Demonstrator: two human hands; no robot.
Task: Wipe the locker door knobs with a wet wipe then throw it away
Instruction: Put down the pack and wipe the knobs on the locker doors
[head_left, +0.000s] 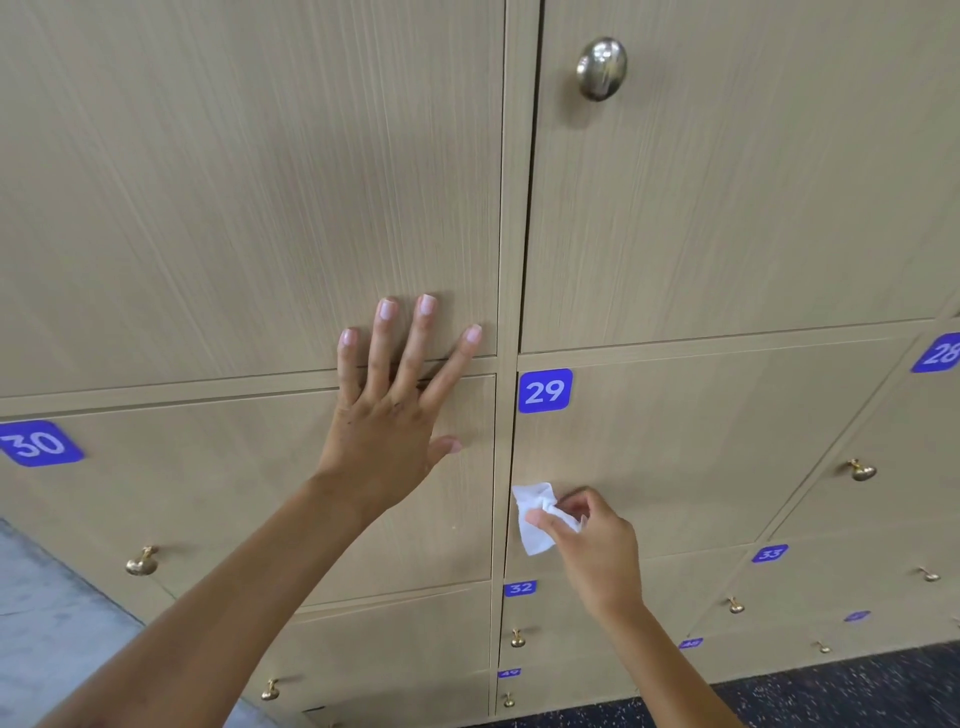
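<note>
My right hand (587, 545) pinches a crumpled white wet wipe (535, 514) against the left part of locker door 29 (675, 441). That door's knob is hidden under the wipe and my fingers. My left hand (395, 410) lies flat with fingers spread, pressing on the door of locker 30 (208, 493) and the edge of the door above it. A large silver knob (601, 67) sticks out of the upper right door.
Light wooden lockers with blue number labels fill the view. Small brass knobs show on locker 30 (141, 561), locker 28 (861, 470), locker 32 (517, 638) and several lower doors. Dark speckled floor (831, 696) lies at the bottom right, grey floor (47, 613) at the left.
</note>
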